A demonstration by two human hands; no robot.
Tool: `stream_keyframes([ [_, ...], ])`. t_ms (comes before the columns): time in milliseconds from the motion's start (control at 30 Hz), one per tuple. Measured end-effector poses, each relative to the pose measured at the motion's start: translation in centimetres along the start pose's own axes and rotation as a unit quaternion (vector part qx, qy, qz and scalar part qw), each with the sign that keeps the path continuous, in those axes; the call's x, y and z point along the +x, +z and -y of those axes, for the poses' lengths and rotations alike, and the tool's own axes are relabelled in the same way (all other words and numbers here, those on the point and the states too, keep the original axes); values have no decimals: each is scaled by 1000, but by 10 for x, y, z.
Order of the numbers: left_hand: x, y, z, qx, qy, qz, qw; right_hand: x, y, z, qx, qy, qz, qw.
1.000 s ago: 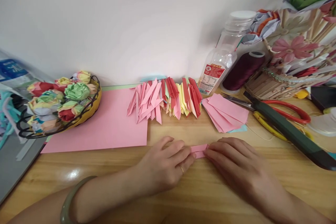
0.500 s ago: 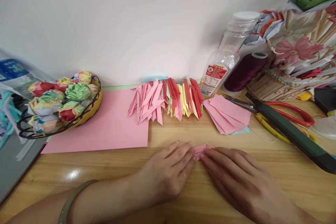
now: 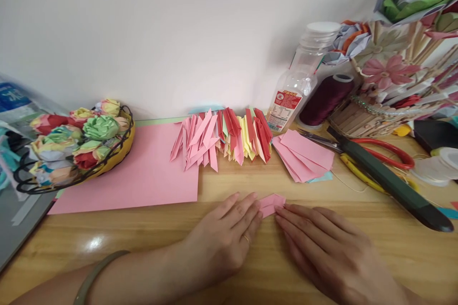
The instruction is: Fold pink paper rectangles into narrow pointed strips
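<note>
A small folded piece of pink paper [image 3: 272,204] lies on the table between my two hands, with a crease running along its length. My left hand [image 3: 229,231] pins its left end, fingers close together and the tips over the edge. At the paper's lower right corner are the fingertips of my right hand [image 3: 327,248], pressed together on it; the right thumb is hidden. Behind my hands stand several folded paper strips [image 3: 222,138] in pink, red and yellow. Pink paper rectangles [image 3: 304,155] lie fanned out to their right.
A large pink sheet [image 3: 143,176] lies at left beside a basket [image 3: 125,145] of paper flowers. At right are a clear bottle [image 3: 286,105], a purple thread spool [image 3: 326,100], scissors [image 3: 386,150] and a dark green long-handled tool [image 3: 393,181]. A white wall rises behind.
My right fingers have drawn back to the paper's lower right corner, so more of the folded paper shows. My left hand stays on its left end. The view has shifted slightly.
</note>
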State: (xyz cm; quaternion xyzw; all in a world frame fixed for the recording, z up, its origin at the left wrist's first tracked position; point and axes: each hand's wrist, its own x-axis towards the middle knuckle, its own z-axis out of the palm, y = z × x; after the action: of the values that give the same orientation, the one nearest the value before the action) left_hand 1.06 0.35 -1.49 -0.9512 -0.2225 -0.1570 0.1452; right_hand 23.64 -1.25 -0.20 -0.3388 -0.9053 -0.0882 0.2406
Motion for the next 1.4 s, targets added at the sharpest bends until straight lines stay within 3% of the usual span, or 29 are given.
stream_keyframes([
  [467,1,-5,0,8,4,5,1000,-6,-1,-14,-17,-10,33,999],
  [633,-2,0,-1,9,5,8,1000,-2,-3,-22,10,34,45,998],
  [800,-3,1,0,4,1,1,1000,-4,-3,-42,51,-17,83,995],
  [967,-2,2,0,10,3,-12,1000,-3,-6,-44,71,-23,59,995],
  [1167,-1,-2,0,36,-4,8,999,5,1,-20,86,-20,208,974],
  [1400,-4,-11,-14,79,-16,41,996,1,3,-23,105,-14,221,970],
])
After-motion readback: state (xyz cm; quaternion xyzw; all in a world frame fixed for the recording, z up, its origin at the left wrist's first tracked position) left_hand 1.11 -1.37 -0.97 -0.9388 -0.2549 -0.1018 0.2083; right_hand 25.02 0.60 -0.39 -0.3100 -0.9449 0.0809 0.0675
